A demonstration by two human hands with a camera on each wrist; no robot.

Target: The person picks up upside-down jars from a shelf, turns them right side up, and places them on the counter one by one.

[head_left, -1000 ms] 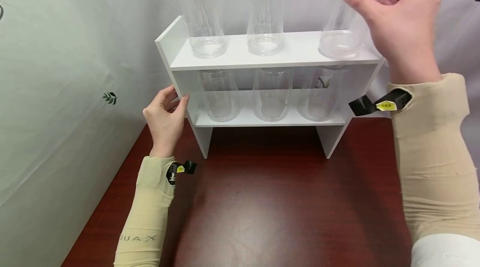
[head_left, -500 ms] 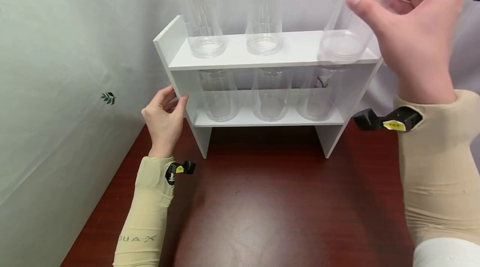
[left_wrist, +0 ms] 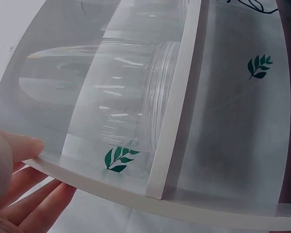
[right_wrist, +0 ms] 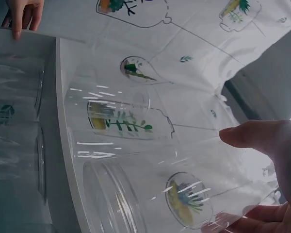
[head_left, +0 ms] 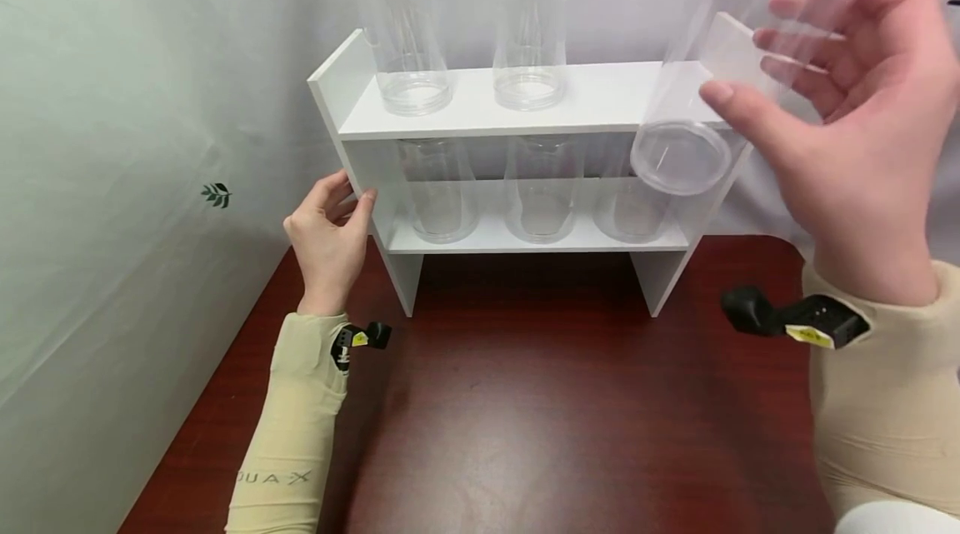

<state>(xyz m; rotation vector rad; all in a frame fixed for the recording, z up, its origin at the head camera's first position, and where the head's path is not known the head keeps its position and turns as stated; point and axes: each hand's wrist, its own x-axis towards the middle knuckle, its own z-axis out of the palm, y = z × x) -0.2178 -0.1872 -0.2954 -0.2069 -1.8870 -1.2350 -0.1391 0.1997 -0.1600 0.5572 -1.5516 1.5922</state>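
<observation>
My right hand [head_left: 873, 134] grips a tall clear cup [head_left: 678, 159], thumb on the near side and fingers round the far side. The cup tilts, its round base toward me, in front of the white two-tier rack [head_left: 600, 97] at the right; its top fades out at the frame's upper edge. In the right wrist view the cup [right_wrist: 136, 194] lies close beside the rack's upper shelf. My left hand [head_left: 330, 238] pinches the rack's left side panel. In the left wrist view, the thumb [left_wrist: 26, 147] is on the panel's inner face, with the fingers beyond its edge.
Two clear cups stand on the upper shelf, a left one [head_left: 416, 92] and a middle one [head_left: 528, 88]. Three more cups [head_left: 542, 213] line the lower shelf. The rack stands on a dark red table [head_left: 525, 401], before a pale patterned curtain [head_left: 172, 101].
The right hand has drawn the right-hand cup off the upper shelf, toward me and down, tilting it so its base faces forward. My left hand keeps its hold on the side panel.
</observation>
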